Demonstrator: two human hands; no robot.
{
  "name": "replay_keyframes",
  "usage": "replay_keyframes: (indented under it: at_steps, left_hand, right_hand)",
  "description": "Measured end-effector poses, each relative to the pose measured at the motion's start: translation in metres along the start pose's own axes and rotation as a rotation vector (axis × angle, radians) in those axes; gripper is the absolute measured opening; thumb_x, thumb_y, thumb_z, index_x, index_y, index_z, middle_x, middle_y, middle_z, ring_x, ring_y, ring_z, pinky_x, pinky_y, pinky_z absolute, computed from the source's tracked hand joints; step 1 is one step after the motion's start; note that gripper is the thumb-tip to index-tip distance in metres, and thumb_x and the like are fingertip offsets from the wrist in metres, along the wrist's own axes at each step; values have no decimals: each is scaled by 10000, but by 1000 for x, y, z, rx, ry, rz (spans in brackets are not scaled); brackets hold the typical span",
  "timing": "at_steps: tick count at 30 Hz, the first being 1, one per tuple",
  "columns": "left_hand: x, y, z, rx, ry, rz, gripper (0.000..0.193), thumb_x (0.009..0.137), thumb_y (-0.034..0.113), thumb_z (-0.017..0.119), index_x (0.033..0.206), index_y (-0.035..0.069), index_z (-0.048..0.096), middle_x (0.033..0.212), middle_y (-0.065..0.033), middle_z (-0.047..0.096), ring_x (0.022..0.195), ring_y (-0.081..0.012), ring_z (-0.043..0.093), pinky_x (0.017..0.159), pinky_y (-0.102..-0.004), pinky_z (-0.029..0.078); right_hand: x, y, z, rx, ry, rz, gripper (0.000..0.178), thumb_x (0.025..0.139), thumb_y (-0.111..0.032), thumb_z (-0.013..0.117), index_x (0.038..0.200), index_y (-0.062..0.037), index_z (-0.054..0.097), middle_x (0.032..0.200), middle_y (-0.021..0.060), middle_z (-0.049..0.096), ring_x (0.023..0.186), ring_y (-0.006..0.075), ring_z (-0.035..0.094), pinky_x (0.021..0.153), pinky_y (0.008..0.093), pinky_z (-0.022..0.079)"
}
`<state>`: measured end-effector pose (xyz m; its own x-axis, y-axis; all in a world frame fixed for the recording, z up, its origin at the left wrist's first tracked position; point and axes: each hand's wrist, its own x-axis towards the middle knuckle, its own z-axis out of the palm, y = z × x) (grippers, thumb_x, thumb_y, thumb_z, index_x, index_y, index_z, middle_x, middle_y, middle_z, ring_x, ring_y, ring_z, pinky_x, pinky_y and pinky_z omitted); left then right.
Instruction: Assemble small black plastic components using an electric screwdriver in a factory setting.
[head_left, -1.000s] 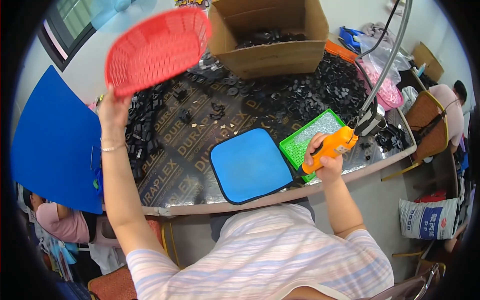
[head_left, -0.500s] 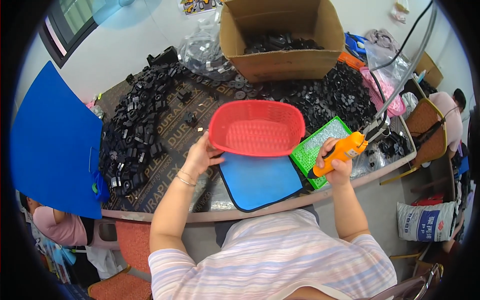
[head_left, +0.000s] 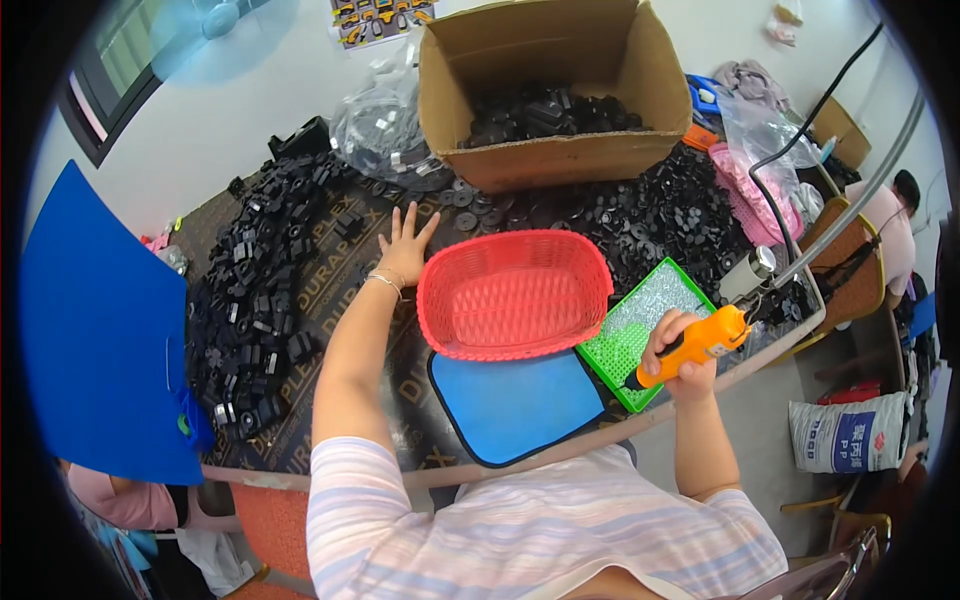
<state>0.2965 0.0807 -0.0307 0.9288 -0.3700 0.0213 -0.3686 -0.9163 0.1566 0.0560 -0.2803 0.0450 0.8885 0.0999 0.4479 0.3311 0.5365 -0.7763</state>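
Observation:
My left hand (head_left: 406, 252) reaches over the dark table with its fingers spread and nothing in them, just left of the red basket (head_left: 514, 345). In my right hand (head_left: 683, 358) is an orange electric screwdriver (head_left: 703, 347), its dark tip pointing down-left over the green tray (head_left: 622, 352). The basket looks empty and overlaps the far edge of a blue mat (head_left: 520, 405). Small clear pieces lie in the tray's far part. Beyond my left hand are black wheel-like discs (head_left: 465, 220).
Black plastic parts (head_left: 255, 290) are heaped on the left, and small black pieces (head_left: 670, 205) on the right. A cardboard box (head_left: 560, 165) of black parts stands at the back. A blue board (head_left: 100, 330) rises at the left edge; a cable (head_left: 765, 170) hangs at the right.
My left hand has left the basket's side and moved farther away over the table, fingers spreading. My right hand still grips the screwdriver over the tray. The view has shifted somewhat.

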Motion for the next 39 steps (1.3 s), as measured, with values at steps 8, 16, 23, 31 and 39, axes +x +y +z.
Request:
replay_keyframes:
  at_steps: [8,16,23,31,39]
  left_hand:
    - [23,-1,28,-158,172,-116,533,719,507,630,1129,167,611,1277,-111,475,1327,-379,165,1033,-587,179]
    - [-10,-12,55,-378,530,99,221,685,81,652,840,-3,520,979,-216,553,1094,-405,436,926,-436,372]
    - [-72,-5,42,-383,563,113,252,674,-7,637,875,3,487,999,-213,534,1016,-390,470,873,-416,398]
    - [-161,11,28,-524,478,-182,220,735,84,662,873,15,506,828,-162,563,786,-329,560,685,-376,458]
    - [-189,70,10,-635,351,78,707,604,331,799,1128,-9,468,1134,-198,492,1099,-340,452,936,-390,379]
  right_hand:
    - [4,12,-3,220,-186,82,736,672,-560,700,1075,10,466,908,142,506,737,247,590,630,337,494]
    - [47,4,-20,-1029,-305,75,291,719,-130,598,992,-29,588,1024,127,571,999,303,542,881,390,442]
    - [64,31,-23,-1700,-803,3,438,549,-64,668,975,-167,652,1230,55,484,1266,290,337,1031,483,275]
    - [106,72,5,-1487,-793,-254,155,668,-84,664,817,-105,625,784,20,606,851,197,567,983,439,324]
    - [124,127,37,-1415,-654,-341,143,712,-163,671,834,-100,634,769,20,616,802,208,581,855,361,378]
